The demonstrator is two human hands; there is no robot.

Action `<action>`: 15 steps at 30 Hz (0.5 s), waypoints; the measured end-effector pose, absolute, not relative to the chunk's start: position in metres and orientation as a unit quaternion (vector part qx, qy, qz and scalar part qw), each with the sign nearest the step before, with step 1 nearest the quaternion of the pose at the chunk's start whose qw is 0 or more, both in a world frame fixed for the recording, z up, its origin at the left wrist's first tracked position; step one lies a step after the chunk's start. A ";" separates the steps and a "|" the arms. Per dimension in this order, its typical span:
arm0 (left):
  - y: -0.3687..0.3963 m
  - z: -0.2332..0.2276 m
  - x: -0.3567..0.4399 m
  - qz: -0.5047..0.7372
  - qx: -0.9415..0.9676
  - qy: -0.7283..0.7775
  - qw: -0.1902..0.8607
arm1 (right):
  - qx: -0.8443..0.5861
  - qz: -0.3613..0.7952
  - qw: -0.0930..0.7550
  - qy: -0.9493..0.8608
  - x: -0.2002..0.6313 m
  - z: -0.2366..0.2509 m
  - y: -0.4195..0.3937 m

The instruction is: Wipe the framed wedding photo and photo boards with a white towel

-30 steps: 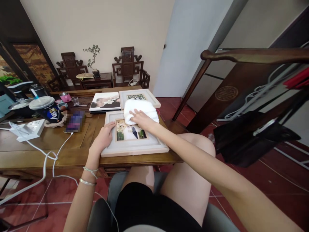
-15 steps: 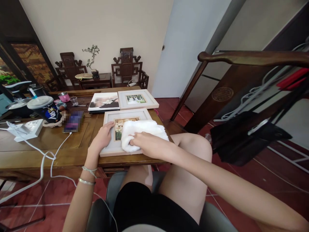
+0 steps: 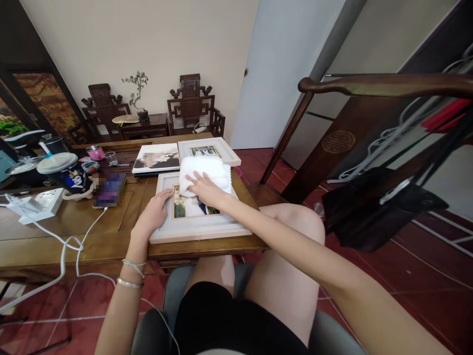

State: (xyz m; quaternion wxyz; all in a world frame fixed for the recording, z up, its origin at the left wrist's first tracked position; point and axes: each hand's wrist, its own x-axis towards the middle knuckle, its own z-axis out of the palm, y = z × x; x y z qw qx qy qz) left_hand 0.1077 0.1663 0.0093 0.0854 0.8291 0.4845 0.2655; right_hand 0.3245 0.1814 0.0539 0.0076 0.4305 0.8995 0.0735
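Note:
A pale wooden picture frame (image 3: 199,231) with a small photo inside a wide white border lies flat at the table's near edge. My left hand (image 3: 157,212) holds its left side, fingers bent over the rim onto the border. Folded, thick and fluffy, a white cloth (image 3: 216,170) covers the upper part of the frame and the top of its photo. My right hand (image 3: 203,190) presses on this cloth with spread fingertips, gripping it against the frame. Beyond it, partly behind the cloth, lies a second picture frame (image 3: 227,150).
Left of the second frame is a stack topped by a photo panel (image 3: 153,158). Further left on the wooden table (image 3: 99,246) are a phone (image 3: 110,190), a lidded cup (image 3: 68,170), a power strip (image 3: 42,204) and trailing white cables. A wooden chair back (image 3: 369,86) rises at right.
My right hand has moved the cloth away from me, from the frame's lower right to its upper edge, uncovering more of the photo. My left hand stays at the frame's left side.

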 end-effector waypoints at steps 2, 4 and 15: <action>0.166 0.009 0.108 0.262 0.831 0.483 0.083 | 0.421 0.062 0.022 0.905 0.324 0.058 0.163; 0.165 0.008 0.109 0.260 0.830 0.487 0.080 | 0.407 0.043 0.042 0.912 0.327 0.066 0.140; 0.158 0.009 0.111 0.254 0.806 0.524 0.107 | 0.348 -0.092 0.067 0.930 0.337 0.104 0.072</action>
